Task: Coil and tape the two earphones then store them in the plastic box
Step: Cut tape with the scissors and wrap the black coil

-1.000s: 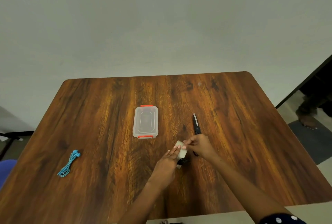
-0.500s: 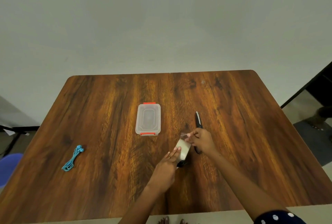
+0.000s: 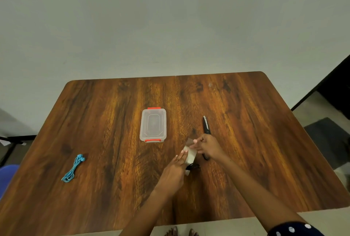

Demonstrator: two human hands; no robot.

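Observation:
My left hand [image 3: 175,173] grips a pale roll of tape [image 3: 190,156] near the table's middle front. My right hand [image 3: 207,145] pinches the clear free end of the tape [image 3: 190,141], drawn a short way off the roll. A black earphone [image 3: 193,167] lies bunched under the roll, mostly hidden by my left hand. A coiled blue earphone [image 3: 73,167] lies at the left of the table. The clear plastic box [image 3: 153,124] with orange latches stands shut just behind my hands.
Black scissors [image 3: 206,127] lie closed to the right of the box, their handles hidden under my right hand. The wooden table [image 3: 265,150] ends close in front of me. A blue chair [image 3: 5,177] stands at the left edge. Feet show below the table's front.
My right hand has pulled the tape's free end away from the roll, up and to the right. The roll has tilted in my left hand. The camera view shifted slightly.

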